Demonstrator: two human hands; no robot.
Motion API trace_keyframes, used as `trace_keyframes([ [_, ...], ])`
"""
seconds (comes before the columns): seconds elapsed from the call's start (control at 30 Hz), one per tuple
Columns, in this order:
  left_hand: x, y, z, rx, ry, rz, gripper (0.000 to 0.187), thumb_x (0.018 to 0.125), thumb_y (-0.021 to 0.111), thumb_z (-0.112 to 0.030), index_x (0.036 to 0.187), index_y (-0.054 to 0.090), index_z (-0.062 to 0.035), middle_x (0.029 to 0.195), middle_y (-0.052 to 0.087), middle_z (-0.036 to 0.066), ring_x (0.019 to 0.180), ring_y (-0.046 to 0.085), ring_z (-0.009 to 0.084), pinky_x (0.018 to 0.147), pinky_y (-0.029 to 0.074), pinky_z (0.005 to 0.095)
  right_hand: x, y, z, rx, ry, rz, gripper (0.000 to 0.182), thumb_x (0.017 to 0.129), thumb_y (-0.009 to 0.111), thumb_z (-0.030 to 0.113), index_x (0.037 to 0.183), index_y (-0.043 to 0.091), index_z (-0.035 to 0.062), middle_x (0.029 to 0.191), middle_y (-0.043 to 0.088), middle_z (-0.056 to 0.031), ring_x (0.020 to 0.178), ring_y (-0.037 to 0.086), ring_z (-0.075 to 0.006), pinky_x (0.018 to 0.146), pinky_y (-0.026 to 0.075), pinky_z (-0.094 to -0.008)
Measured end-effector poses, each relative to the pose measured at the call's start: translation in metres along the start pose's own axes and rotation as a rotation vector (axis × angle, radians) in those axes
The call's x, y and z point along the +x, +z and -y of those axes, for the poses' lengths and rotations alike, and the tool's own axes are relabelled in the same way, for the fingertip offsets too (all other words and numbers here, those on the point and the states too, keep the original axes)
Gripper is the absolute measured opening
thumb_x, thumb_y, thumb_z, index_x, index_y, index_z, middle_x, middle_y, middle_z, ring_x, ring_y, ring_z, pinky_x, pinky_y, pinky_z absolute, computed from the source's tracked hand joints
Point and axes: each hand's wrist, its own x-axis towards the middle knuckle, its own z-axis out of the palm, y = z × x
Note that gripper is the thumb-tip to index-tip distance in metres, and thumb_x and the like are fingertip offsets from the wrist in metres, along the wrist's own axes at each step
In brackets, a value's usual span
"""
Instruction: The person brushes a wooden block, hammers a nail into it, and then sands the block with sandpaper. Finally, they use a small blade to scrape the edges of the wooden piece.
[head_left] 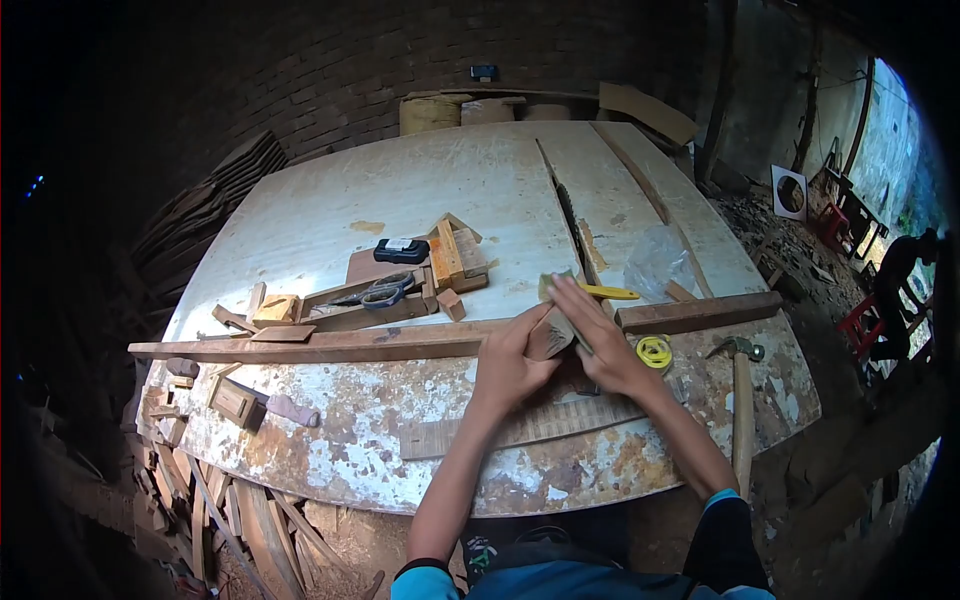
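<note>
Between both hands (pixel 506 362), over worktable (pixel 440 205): wooden block (pixel 549 338), tilted.

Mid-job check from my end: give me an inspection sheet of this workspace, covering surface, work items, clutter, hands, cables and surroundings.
Surface: workbench stained, its near part patchy with worn paint.
Work items: wooden block between the hands; greenish material by the right fingers, type unclear.
Clutter: scissors, black case, hammer, yellow roll, plastic bag.
Hands: left hand grips the block; right hand lies against its other side, grip unclear.
Cables: nothing seen on the workbench.
Surroundings: dim; brick wall behind, scrap wood below.
</note>
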Motion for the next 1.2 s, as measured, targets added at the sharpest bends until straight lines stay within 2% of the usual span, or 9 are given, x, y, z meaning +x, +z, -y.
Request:
trace_keyframes([
  [0.1,0.001,-0.004,0.005,-0.003,-0.010,0.030,0.055,0.062,0.071,-0.014,0.115,0.057,-0.0060,0.099,0.064,0.018,0.089,0.062,0.0371,0.074,0.051,0.0397,-0.002,0.000,0.009,-0.034,-0.134,0.057,0.077,0.073,0.049,-0.006,0.144,0.027,0.0108,0.150,0.026,-0.0137,0.139,0.021,-0.0313,0.115,0.019,-0.0420],
  [0.2,0.000,0.002,-0.001,0.012,0.029,0.002,0.057,0.061,0.071,-0.015,0.116,0.057,-0.0059,0.100,0.064,0.018,0.090,0.062,0.0370,0.075,0.051,0.0404,0.004,0.000,-0.023,-0.033,0.102,0.005,0.078,0.073,0.049,-0.001,0.146,0.024,0.0108,0.151,0.023,-0.0138,0.140,0.019,-0.0311,0.115,0.015,-0.0424],
  [0.3,0.003,-0.002,0.015,-0.020,0.016,0.021,0.060,0.061,0.072,-0.015,0.118,0.055,-0.0062,0.101,0.064,0.019,0.092,0.062,0.0370,0.078,0.050,0.0407,-0.003,-0.001,0.018,-0.022,-0.149,0.117,0.078,0.072,0.048,0.000,0.146,0.023,0.0107,0.151,0.021,-0.0133,0.140,0.019,-0.0329,0.116,0.014,-0.0420],
  [0.43,0.000,-0.002,0.007,-0.028,-0.043,-0.028,0.059,0.063,0.071,-0.016,0.118,0.052,-0.0058,0.096,0.064,0.021,0.087,0.062,0.0399,0.074,0.050,0.0437,0.018,-0.003,-0.016,0.035,0.080,-0.002,0.078,0.072,0.048,0.001,0.146,0.023,0.0102,0.151,0.021,-0.0148,0.140,0.017,-0.0321,0.115,0.013,-0.0456],
  [0.53,0.004,-0.003,0.008,-0.076,-0.063,-0.045,0.053,0.067,0.070,-0.016,0.115,0.051,-0.0039,0.088,0.064,0.023,0.084,0.062,0.0407,0.071,0.049,0.0429,0.005,0.006,0.016,-0.062,-0.210,0.091,0.078,0.070,0.044,0.001,0.145,0.022,0.0073,0.152,0.019,-0.0155,0.140,0.015,-0.0338,0.116,0.013,-0.0423],
  [0.67,0.005,-0.003,-0.001,-0.153,-0.187,-0.126,0.045,0.072,0.068,-0.017,0.111,0.051,-0.0027,0.087,0.064,0.024,0.085,0.063,0.0403,0.072,0.050,0.0407,0.018,0.008,-0.026,0.058,0.088,-0.025,0.081,0.069,0.047,0.004,0.146,0.023,0.0120,0.152,0.019,-0.0123,0.141,0.015,-0.0307,0.115,0.011,-0.0469],
  [0.77,0.006,-0.003,0.010,-0.197,-0.140,-0.150,0.042,0.074,0.068,-0.016,0.109,0.050,-0.0014,0.090,0.064,0.023,0.086,0.063,0.0396,0.073,0.049,0.0402,0.011,0.015,0.010,-0.055,-0.195,0.120,0.083,0.068,0.046,0.004,0.147,0.020,0.0118,0.152,0.018,-0.0132,0.142,0.014,-0.0316,0.115,0.010,-0.0462],
  [1.1,0.010,-0.009,0.007,-0.141,-0.255,-0.199,0.039,0.077,0.068,-0.021,0.099,0.046,0.0009,0.078,0.061,0.024,0.075,0.062,0.0417,0.064,0.048,0.0414,0.035,0.017,-0.031,0.044,0.072,0.040,0.087,0.069,0.049,0.002,0.148,0.012,0.0086,0.154,0.012,-0.0141,0.142,0.008,-0.0345,0.116,0.009,-0.0456],
  [1.2,0.009,-0.008,0.011,-0.131,-0.172,-0.212,0.040,0.078,0.069,-0.022,0.101,0.047,0.0017,0.079,0.061,0.025,0.077,0.061,0.0435,0.065,0.048,0.0415,0.032,0.019,0.007,-0.014,-0.166,0.081,0.086,0.068,0.045,0.003,0.148,0.014,0.0083,0.153,0.014,-0.0134,0.142,0.008,-0.0339,0.116,0.008,-0.0450],
])
